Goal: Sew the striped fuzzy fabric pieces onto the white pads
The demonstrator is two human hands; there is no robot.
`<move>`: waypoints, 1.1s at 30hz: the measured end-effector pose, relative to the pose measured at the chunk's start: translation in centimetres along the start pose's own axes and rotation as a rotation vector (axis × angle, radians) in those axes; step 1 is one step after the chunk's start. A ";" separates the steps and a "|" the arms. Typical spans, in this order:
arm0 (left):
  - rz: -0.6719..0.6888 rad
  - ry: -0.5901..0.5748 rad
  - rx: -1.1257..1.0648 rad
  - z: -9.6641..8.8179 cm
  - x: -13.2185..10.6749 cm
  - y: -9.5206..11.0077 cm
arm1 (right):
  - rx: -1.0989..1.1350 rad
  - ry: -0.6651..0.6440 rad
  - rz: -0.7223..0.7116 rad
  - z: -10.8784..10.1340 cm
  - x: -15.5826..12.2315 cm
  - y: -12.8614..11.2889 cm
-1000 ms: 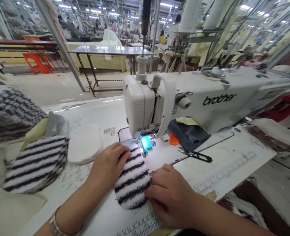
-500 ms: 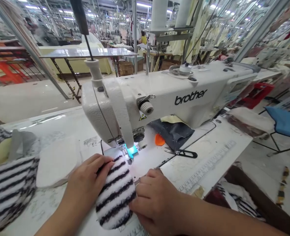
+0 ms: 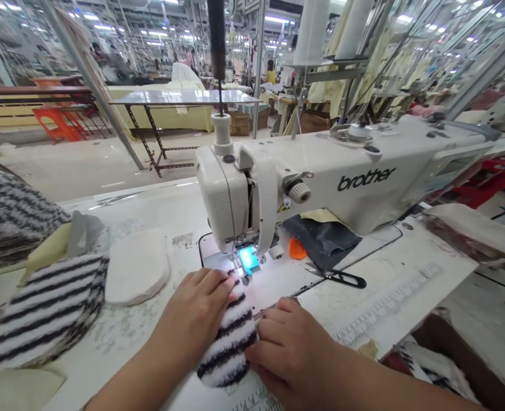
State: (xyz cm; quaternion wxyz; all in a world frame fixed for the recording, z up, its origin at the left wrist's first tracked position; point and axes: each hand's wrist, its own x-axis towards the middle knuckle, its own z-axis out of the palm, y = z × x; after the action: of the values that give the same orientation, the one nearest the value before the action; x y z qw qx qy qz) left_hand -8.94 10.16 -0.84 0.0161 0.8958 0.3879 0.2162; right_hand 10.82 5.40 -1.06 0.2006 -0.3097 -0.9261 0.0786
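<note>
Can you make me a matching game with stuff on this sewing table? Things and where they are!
Things: 1 striped piece; 2 white oval pad; 3 black snips; 4 dark cloth.
Places: A under the sewing machine arm; B touched by left hand and right hand; C beside the striped stack; D on the table, in front of the dark cloth.
Pairs: 1-B; 2-C; 3-D; 4-A.
</note>
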 end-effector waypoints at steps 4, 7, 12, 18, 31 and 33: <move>-0.025 0.048 -0.061 0.6 0.3 -0.2 | -0.025 -0.022 -0.027 -0.4 0.2 0.5; -0.046 0.064 -0.100 1.2 1.1 -0.3 | -0.050 -0.064 -0.029 -0.8 0.4 1.1; -0.059 0.082 -0.123 1.5 1.8 -0.6 | -0.076 -0.065 -0.028 -1.2 0.6 1.8; -0.075 0.071 -0.103 1.5 1.9 -1.0 | -0.057 -0.020 -0.002 -0.8 0.6 1.8; -0.033 0.102 -0.076 1.8 2.1 -1.4 | -0.037 -0.014 0.028 -0.5 0.4 2.0; -0.033 0.095 -0.068 1.5 2.3 -1.4 | -0.032 -0.038 0.037 -0.6 0.4 2.0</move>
State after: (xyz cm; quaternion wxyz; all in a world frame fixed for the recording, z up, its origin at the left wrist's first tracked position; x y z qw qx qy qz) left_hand -7.95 12.98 -1.66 0.0318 0.8770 0.3954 0.2711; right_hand 11.90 7.22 -0.92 0.1765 -0.3282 -0.9251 0.0735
